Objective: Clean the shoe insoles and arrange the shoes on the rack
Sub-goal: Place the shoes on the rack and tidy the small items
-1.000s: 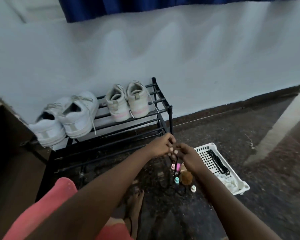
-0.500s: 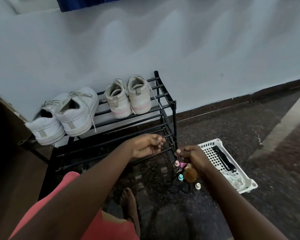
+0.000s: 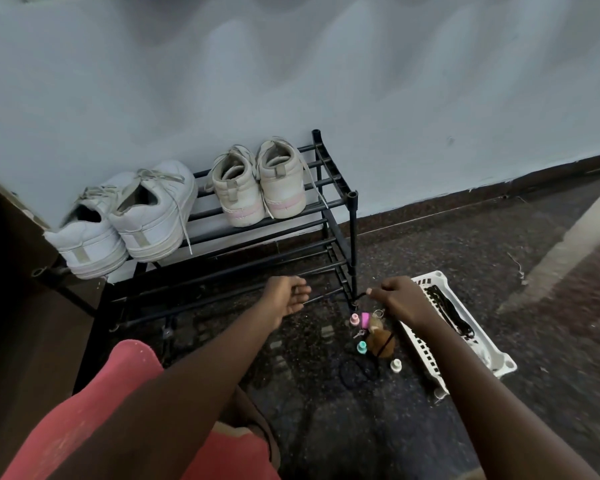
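A black metal shoe rack (image 3: 352,216) stands against the pale wall. Its top shelf carries a pair of white sneakers (image 3: 125,220) at the left and a pair of cream sneakers with pink trim (image 3: 258,183) at the right, heels towards me. My left hand (image 3: 286,297) hovers palm up in front of the lower shelf, its fingers loosely curled and holding nothing. My right hand (image 3: 397,299) pinches a thin black cord by the rack's right front leg. A bunch of small charms (image 3: 374,336) hangs from that cord above the floor.
A white slotted plastic basket (image 3: 426,355) lies on the dark speckled floor to the right, with a black strip and pale cloth inside. A brown box (image 3: 18,278) stands left of the rack. My red-clad knee (image 3: 94,410) is at bottom left.
My hands, joined over the charms a second ago, have parted: the left moved left and turned palm up. The right keeps the cord. The view has tilted down towards the rack.
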`<control>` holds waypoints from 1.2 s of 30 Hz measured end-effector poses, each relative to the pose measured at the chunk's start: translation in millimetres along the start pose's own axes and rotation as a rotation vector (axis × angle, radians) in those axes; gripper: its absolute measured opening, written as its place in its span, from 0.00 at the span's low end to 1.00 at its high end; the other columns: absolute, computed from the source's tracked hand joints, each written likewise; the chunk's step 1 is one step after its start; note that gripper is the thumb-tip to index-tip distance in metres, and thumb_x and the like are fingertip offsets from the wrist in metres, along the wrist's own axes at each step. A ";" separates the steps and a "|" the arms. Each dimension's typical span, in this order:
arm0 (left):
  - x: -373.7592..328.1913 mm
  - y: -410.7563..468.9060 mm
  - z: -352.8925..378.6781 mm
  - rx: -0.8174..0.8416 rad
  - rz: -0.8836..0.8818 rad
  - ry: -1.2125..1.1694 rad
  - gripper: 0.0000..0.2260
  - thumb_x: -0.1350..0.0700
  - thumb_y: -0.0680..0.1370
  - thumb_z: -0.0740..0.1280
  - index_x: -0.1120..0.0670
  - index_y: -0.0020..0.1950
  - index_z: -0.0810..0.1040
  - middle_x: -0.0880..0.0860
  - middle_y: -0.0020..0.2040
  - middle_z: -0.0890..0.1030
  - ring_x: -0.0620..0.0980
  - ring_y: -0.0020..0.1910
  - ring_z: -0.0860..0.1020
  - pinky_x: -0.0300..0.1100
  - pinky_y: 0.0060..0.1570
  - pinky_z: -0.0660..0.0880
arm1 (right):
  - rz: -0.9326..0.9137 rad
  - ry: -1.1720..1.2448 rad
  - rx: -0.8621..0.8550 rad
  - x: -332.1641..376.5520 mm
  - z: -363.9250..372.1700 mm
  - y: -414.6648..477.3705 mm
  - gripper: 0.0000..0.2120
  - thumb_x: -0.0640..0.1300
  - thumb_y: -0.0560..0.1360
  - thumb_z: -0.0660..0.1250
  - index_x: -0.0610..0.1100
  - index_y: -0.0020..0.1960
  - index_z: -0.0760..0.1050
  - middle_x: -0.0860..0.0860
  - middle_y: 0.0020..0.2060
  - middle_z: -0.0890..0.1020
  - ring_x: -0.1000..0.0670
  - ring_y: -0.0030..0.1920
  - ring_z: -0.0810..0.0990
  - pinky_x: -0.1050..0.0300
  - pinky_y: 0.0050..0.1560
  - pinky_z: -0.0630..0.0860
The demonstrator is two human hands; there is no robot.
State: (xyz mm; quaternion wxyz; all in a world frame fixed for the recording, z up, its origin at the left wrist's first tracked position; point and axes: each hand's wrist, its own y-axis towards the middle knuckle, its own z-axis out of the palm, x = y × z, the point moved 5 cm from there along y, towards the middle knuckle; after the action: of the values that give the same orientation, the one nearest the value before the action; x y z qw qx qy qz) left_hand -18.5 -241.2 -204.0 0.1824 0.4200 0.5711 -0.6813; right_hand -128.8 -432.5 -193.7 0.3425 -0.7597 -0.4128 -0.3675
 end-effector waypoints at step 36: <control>35.8 1.6 36.3 0.140 0.302 0.434 0.11 0.61 0.80 0.62 0.65 0.56 0.79 0.56 0.50 0.80 0.46 0.45 0.77 0.35 0.47 0.75 | -0.155 -0.089 0.115 15.8 24.9 -6.1 0.06 0.39 0.73 0.69 0.45 0.46 0.84 0.50 0.40 0.85 0.52 0.43 0.82 0.59 0.47 0.75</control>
State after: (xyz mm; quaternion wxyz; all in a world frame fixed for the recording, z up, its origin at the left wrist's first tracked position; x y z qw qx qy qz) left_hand -51.3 -267.2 -233.1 0.1257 0.6481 0.4792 -0.5784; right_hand -121.1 -403.5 -191.4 0.3372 -0.7203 -0.5056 -0.3345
